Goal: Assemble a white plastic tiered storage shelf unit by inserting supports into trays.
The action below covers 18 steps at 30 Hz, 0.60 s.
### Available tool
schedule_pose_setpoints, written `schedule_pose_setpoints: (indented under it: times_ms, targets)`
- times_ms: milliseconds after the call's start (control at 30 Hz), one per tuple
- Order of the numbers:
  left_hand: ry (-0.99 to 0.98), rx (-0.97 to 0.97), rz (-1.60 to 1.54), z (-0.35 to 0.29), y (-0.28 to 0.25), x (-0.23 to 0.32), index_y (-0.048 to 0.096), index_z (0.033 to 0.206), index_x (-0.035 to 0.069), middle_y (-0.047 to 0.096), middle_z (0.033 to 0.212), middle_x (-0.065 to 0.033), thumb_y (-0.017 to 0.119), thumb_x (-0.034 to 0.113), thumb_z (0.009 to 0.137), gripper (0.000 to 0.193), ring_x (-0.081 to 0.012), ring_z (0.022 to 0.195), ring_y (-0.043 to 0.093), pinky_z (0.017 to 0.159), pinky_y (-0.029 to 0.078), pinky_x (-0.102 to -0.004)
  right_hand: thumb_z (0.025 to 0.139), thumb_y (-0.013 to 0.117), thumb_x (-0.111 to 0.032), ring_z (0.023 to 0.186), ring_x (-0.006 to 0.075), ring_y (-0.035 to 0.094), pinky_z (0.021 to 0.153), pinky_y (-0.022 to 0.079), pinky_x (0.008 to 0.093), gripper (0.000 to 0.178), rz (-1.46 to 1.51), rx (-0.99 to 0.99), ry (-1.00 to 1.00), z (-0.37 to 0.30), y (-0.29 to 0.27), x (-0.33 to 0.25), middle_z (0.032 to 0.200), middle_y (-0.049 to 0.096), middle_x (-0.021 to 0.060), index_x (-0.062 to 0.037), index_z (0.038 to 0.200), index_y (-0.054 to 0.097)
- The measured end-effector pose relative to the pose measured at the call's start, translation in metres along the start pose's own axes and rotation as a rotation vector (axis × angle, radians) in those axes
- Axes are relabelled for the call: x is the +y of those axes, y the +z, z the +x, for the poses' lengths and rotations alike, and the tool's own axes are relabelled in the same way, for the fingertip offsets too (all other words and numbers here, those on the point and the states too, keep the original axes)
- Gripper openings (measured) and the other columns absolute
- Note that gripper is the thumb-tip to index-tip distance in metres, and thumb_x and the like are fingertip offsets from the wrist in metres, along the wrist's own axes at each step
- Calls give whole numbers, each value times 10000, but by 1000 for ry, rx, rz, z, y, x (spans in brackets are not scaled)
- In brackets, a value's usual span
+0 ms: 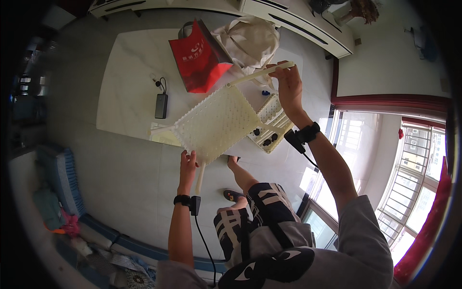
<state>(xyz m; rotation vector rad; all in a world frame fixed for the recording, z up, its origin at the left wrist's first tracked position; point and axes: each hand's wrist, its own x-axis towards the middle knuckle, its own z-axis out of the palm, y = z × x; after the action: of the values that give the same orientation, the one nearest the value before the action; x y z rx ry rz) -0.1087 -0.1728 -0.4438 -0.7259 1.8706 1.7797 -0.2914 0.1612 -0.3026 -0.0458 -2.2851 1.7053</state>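
A cream plastic shelf tray (216,120) with a perforated surface and scalloped edges is held tilted in front of me, above the table's near side. Tubular legs stick out from its corners. My right hand (290,89) is closed around the far leg (257,74), close to its free end. At the near left corner, my left hand (187,167) grips the tray's edge with its fingertips, beside another leg (200,179). A second cream tray (273,110) lies partly hidden behind the first, with several small black wheel-like pieces (267,142) in it.
On the marble-look table (127,82) stand a red paper bag (199,60) and a cream backpack (250,41). A dark grey power bank (161,106) with a short cable lies left of them. A sofa (96,229) runs along the lower left; a white cabinet (298,24) stands beyond the table.
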Motion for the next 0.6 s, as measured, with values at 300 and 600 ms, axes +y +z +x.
schedule_pose_setpoints:
  times_ms: [300,600]
  targets:
    - [-41,-62,-74,26,-7,-67,387,1299,-35,579,1109,-183,454,211,940,441,-238,952,567,802,467,-328,984,495,-188,857,178,653,806,504,308,190,-100,-91,57,2,35,0,1014,691,69,-18,1060,532]
    - [15,-142,-28,24,-18,-66,382,1209,-59,544,1151,-186,425,222,972,371,-251,921,567,767,475,-357,974,514,-145,874,156,649,800,499,286,152,-131,-168,-1,3,45,-1,1050,685,64,-24,1066,525]
